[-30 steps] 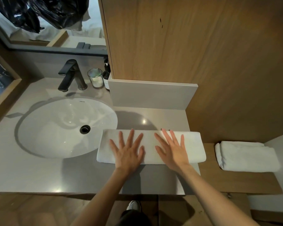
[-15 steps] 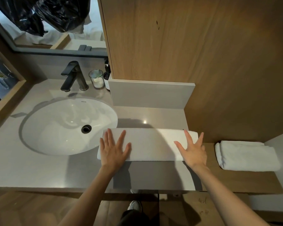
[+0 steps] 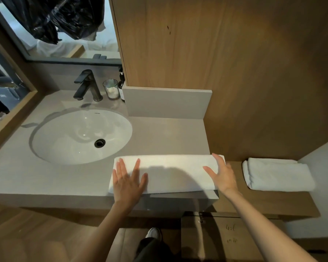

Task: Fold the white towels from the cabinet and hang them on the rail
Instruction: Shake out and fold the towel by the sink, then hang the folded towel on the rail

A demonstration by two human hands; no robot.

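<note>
A white towel [image 3: 170, 173], folded into a long narrow strip, lies along the front edge of the grey counter [image 3: 55, 178], just right of the sink. My left hand [image 3: 128, 179] lies flat with spread fingers on the strip's left end. At the right end my right hand [image 3: 222, 173] touches the towel with straight fingers. A second white towel [image 3: 276, 174], folded into a thick pad, rests on the lower wooden shelf [image 3: 263, 203] to the right. No rail is in view.
A white oval sink [image 3: 80, 135] with a dark faucet [image 3: 87, 85] fills the left counter. A glass jar [image 3: 111, 89] and a dark bottle [image 3: 121, 87] stand behind it. A wooden cabinet wall [image 3: 216, 53] rises behind, and a mirror [image 3: 64, 35] at upper left.
Both hands slid apart from the middle of the towel strip to its two ends, smoothing it. The strip stays where it was on the counter.
</note>
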